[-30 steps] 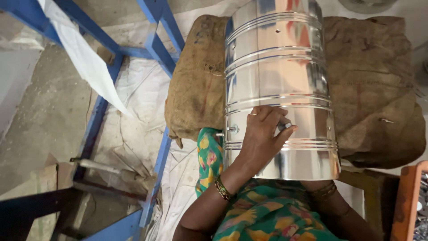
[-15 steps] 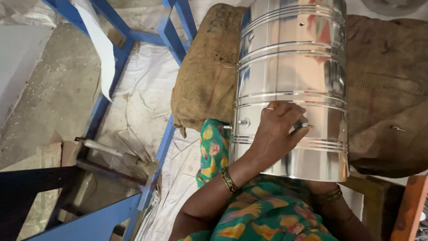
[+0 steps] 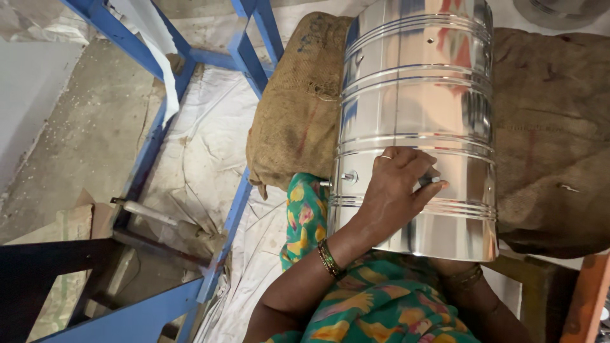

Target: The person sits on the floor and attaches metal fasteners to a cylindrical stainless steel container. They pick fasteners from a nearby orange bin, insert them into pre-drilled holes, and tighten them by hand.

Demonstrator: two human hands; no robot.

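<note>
Head view: a blue metal frame crosses the upper left, a burlap sack sits centre. The left hand pinches a small metal fitting against the shiny steel drum lying centre-right. The right hand is hidden behind the drum; its grip cannot be told.

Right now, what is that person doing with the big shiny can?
A person sits with a shiny steel drum lying on its side across their lap, resting against brown burlap sacks. Their left hand presses on the drum's side and pinches a small metal part, maybe a screw. The right hand is hidden behind the drum; only its wrist with a bangle shows. A blue metal frame stands alongside.
</note>
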